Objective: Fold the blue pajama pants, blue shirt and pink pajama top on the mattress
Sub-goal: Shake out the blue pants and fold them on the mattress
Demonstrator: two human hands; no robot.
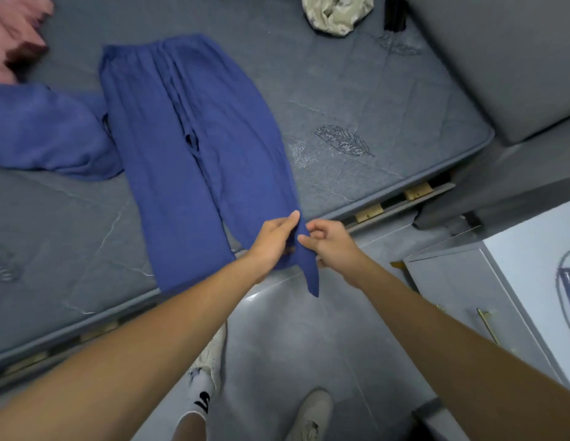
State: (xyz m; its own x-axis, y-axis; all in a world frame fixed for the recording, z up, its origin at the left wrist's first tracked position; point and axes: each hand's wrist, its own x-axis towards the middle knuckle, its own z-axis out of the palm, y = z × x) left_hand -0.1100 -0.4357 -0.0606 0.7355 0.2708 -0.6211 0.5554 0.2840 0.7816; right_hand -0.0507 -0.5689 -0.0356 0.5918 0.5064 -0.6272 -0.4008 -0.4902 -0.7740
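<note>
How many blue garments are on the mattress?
2: the blue pajama pants spread flat mid-mattress, hem held at the near edge; the blue shirt crumpled at left, partly out of frame.

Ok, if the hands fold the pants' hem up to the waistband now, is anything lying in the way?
Nothing visible. Both hands, left hand and right hand, already pinch the hem of the blue pajama pants; the blue shirt lies beside them, left.

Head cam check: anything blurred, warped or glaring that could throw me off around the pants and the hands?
Head view: the pink pajama top at top left is smeared by blur; the blue pajama pants and both hands, left hand and right hand, are sharp; wide-angle distortion bends the mattress edge; a soft reflection shows on the floor, no harsh glare; light is even.
</note>
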